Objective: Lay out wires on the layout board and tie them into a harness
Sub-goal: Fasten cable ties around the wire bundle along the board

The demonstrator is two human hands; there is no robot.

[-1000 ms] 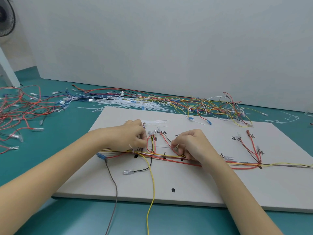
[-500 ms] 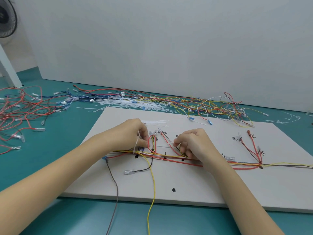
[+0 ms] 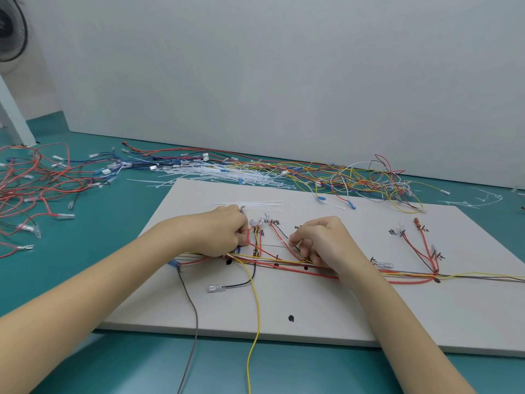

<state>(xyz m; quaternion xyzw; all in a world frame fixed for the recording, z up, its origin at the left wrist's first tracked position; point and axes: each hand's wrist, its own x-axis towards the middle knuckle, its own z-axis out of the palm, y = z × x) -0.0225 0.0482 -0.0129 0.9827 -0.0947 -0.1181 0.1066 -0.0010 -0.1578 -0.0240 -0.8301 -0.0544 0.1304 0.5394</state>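
Note:
A white layout board (image 3: 341,308) lies on the teal table, with red, yellow and black wires running along it as a bundle (image 3: 284,264). My left hand (image 3: 218,234) grips the bundle at its left branch, fingers curled. My right hand (image 3: 321,240) pinches a thin white cable tie (image 3: 274,245) that stretches between the two hands above the bundle. A yellow wire (image 3: 257,308) and a grey wire (image 3: 193,308) hang off the board's front edge. A black wire with a clear terminal (image 3: 217,288) lies loose on the board.
Spare white cable ties (image 3: 261,206) lie on the board's far part, with a larger heap (image 3: 216,173) behind it. Loose wire piles sit at the left (image 3: 34,183) and back right (image 3: 369,180). A white wall panel stands behind; a fan (image 3: 11,29) is at top left.
The white tie now stretches out between my hands, pulled toward the right hand. Both hands have stayed over the bundle with small finger shifts.

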